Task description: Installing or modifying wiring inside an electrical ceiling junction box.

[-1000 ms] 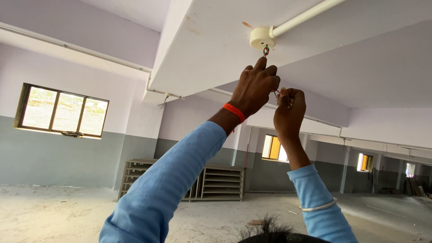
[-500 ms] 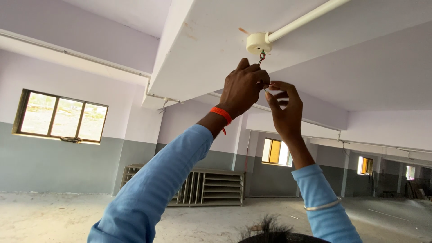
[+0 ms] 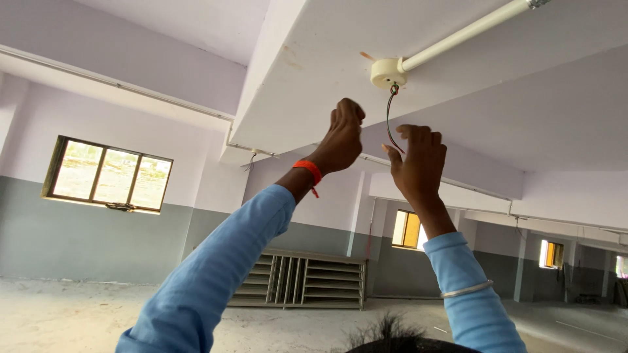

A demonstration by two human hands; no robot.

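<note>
The wires (image 3: 390, 121) hang in a thin dark bundle from the round cream ceiling box (image 3: 387, 72) on the underside of the beam, and we have both arms stretched up toward them. Our right hand (image 3: 418, 163) is raised just below the box, palm turned away from us, fingers loosely curled with the thumb out; the lower end of the wires runs down to its fingertips, and it looks like a light pinch there, though we cannot tell for sure from behind. Our left hand (image 3: 341, 137) sits just beside the wires on the other side, balled into a tight fist with the knuckles up, and we cannot see whether anything is inside it. An orange wristband (image 3: 309, 171) circles the left wrist, a thin metal bangle (image 3: 466, 289) rides on the right blue sleeve. A white conduit pipe (image 3: 468, 29) runs from the box across the ceiling. A window (image 3: 108, 175) glows at the far wall, and a slatted rack (image 3: 307, 281) stands on the floor below.
</note>
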